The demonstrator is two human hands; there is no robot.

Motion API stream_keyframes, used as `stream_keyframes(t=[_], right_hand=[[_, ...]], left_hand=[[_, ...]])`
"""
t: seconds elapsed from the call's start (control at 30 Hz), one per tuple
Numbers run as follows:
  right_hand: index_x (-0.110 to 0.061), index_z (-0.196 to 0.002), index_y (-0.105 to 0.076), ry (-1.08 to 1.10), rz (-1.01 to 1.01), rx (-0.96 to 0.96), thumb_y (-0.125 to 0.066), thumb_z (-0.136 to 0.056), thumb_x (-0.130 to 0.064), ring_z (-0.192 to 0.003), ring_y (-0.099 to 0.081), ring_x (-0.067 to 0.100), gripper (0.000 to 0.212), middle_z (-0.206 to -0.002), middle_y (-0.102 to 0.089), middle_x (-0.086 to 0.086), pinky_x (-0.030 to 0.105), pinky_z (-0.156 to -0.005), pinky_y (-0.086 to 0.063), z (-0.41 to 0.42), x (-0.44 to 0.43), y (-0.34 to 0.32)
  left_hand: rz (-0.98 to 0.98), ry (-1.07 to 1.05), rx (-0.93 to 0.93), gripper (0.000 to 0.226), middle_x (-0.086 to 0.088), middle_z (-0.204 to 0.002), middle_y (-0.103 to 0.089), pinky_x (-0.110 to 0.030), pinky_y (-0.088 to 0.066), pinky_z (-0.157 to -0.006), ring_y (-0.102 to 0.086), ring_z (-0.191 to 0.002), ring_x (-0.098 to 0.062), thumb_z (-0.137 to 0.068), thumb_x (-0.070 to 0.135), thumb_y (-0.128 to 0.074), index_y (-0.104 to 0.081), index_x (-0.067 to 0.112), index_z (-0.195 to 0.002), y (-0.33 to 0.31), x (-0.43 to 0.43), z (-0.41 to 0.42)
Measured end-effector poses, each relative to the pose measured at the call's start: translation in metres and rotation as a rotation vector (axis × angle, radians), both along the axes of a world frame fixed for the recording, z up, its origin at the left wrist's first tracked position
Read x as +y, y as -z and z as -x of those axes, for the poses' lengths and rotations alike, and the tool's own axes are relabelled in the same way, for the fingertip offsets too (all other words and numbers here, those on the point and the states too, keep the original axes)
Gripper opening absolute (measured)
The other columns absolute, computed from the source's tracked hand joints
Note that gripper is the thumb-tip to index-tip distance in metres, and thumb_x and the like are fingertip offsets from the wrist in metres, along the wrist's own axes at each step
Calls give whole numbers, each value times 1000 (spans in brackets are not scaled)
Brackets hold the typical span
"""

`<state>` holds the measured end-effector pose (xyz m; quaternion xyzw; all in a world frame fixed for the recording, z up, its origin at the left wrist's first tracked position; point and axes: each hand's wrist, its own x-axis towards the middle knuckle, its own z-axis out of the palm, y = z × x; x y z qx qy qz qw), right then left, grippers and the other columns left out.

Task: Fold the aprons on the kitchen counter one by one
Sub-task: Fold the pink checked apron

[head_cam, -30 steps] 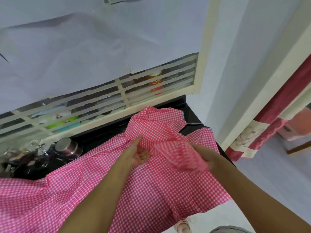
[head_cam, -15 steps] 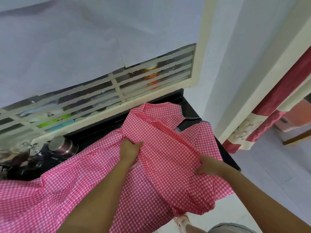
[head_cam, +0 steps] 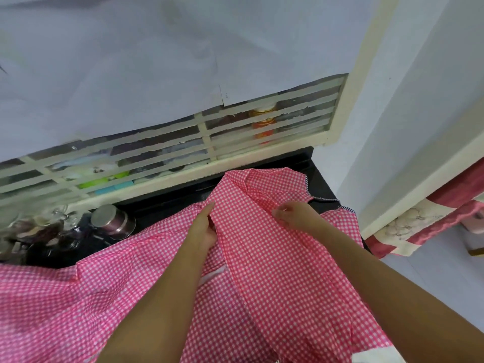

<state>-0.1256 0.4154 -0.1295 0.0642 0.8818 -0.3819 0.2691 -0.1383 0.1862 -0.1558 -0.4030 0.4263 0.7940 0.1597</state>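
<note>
A pink-and-white checked apron (head_cam: 275,271) lies spread over the black kitchen counter (head_cam: 167,203) and hangs past its front edge. A folded strip of it runs from the far top down the middle. My left hand (head_cam: 205,229) holds the left edge of that strip, thumb side up, fingers tucked under the cloth. My right hand (head_cam: 293,214) pinches the strip's right edge near the top. More pink checked cloth (head_cam: 52,310) covers the counter to the left; whether it is the same apron I cannot tell.
A steel tumbler (head_cam: 111,218) and glassware (head_cam: 34,229) stand at the counter's back left. A slatted window grille (head_cam: 183,153) runs behind the counter. The wall corner (head_cam: 366,153) and a red curtain (head_cam: 445,210) are on the right.
Both hands moved from bunched cloth to the flattened strip. The right hand went up from the lower right to the strip's upper right edge; the left hand shifted slightly up along the left edge.
</note>
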Motion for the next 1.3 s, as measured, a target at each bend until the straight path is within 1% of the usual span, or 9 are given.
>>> stream_keyframes(t=[0.2, 0.37, 0.5, 0.67, 0.77, 0.93, 1.03, 1.17, 1.3], right_hand=[[-11, -121, -60, 75, 155, 28, -48, -96, -43, -100, -60, 21, 43, -116, -63, 4, 32, -91, -45, 62, -60, -3], [-8, -92, -57, 96, 55, -64, -37, -103, -24, -90, -56, 24, 28, -93, -59, 11, 42, -103, -43, 107, -71, -3], [3, -127, -51, 132, -11, -13, -37, -102, -19, -116, -54, 36, 37, -127, -56, 22, 32, -86, -48, 131, -49, -18], [-11, -105, -45, 251, 106, -18, -30, -99, -55, -76, -56, 14, 47, -94, -59, 5, 26, -58, -40, 132, -38, -30], [-10, -121, -49, 78, 90, -15, -31, -86, -76, -89, -61, 16, 77, -112, -63, 6, 33, -75, -50, 116, -31, -29], [-10, -133, -43, 71, -50, 74, -60, -92, -33, -82, -60, 11, 50, -116, -62, 4, 23, -72, -46, 42, -10, -29], [-12, -139, -32, -63, -257, -73, -65, -88, -35, -106, -59, 23, 64, -128, -56, 7, 34, -89, -48, -30, 4, -24], [-20, -150, -17, -17, -423, -168, -70, -81, -45, -120, -55, 22, 91, -141, -48, 4, 37, -99, -46, -112, 29, 5], [-13, -147, -23, 139, -387, -212, -66, -84, -47, -127, -49, 24, 83, -147, -41, 5, 39, -107, -38, -163, 41, 29]], left_hand=[[-70, 43, 26, 42, -16, -113, -67, -45, -47, -96, -62, -105, -29, -86, 17, -68, -57, 1, -124, 1, 2, 5], [-27, 112, 42, 37, -13, -101, -73, -39, -52, -82, -66, -98, -27, -87, 29, -66, -63, 4, -114, 2, -7, 5], [175, 1, 31, 29, -16, -110, -69, -40, -55, -83, -66, -97, -27, -86, 23, -69, -61, 10, -110, 18, -15, 7], [493, 122, 105, 28, -7, -98, -67, -20, -49, -70, -61, -80, -15, -83, 9, -73, -62, 4, -108, 23, -14, 2], [922, 141, 345, 33, 2, -88, -51, -20, -41, -71, -50, -77, -10, -79, 4, -75, -50, 11, -99, 17, -10, -13], [1249, 756, 842, 43, 0, -123, -52, -16, -30, -102, -46, -112, -7, -83, 30, -72, -54, 17, -120, 21, 18, -64], [1336, 1165, 711, 86, -5, -157, -17, -33, -4, -118, -15, -144, -18, -85, 59, -56, -23, 16, -151, 45, 28, -95], [1441, 1324, 594, 120, -4, -159, 16, -37, 20, -112, 16, -146, -18, -59, 92, 13, 5, 18, -153, 64, 33, -104], [1434, 1354, 577, 103, 2, -149, 30, -37, 26, -108, 28, -137, -11, -75, 83, -4, 14, 16, -151, 63, 35, -104]])
